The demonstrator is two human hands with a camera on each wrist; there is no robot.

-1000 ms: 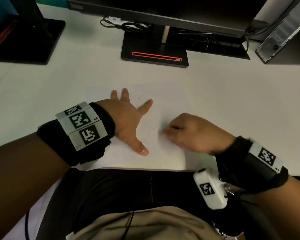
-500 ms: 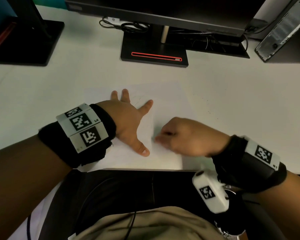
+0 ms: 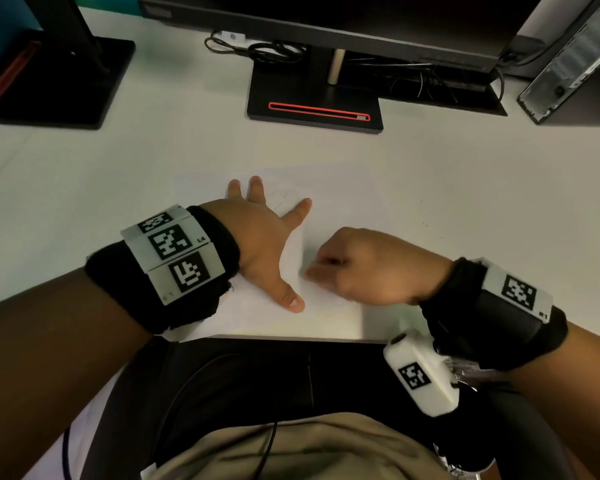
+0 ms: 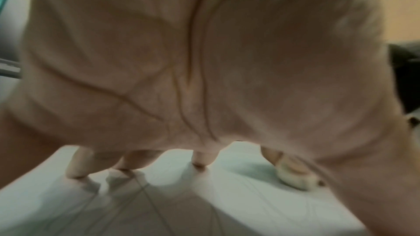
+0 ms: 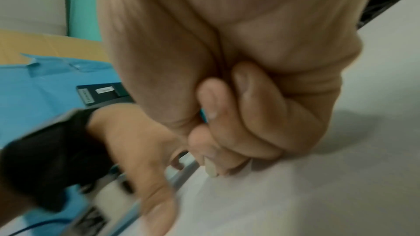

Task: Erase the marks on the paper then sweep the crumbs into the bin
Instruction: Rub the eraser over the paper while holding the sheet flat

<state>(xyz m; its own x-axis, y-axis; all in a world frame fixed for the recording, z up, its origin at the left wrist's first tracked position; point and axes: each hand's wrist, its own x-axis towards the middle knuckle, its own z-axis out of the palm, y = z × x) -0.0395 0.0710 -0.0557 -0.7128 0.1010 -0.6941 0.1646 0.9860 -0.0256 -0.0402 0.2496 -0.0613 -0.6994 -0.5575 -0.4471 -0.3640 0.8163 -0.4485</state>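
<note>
Paper (image 3: pixel 329 216) lies flat at the near edge of the white table (image 3: pixel 465 188), almost the same colour as the top, so its outline is faint. Left hand (image 3: pixel 267 244) is spread palm down on the sheet's left part, fingers straight and pressing it, thumb pointing toward the near edge. Just beside that thumb, right hand (image 3: pixel 371 268) is clenched into a fist on the sheet, its thumb and fingertips pinching a small pale eraser (image 5: pixel 210 169) whose tip touches the paper; from the head view the eraser is hidden under the knuckles. In the left wrist view thin pencil lines (image 4: pixel 145 196) run across the sheet under the spread fingers. A faint scribble (image 3: pixel 283 199) shows between the left forefinger and middle finger. Small dark crumbs (image 3: pixel 426 220) are scattered on the table to the right of the paper, apart from both hands. Farther back stands a black monitor base (image 3: pixel 314 98) with a red-edged slot, straight behind the sheet, with tangled cables (image 3: pixel 267 50) behind it. A second black base (image 3: pixel 59 84) sits far left, and a grey computer case (image 3: pixel 568 64) far right. No bin can be made out.
</note>
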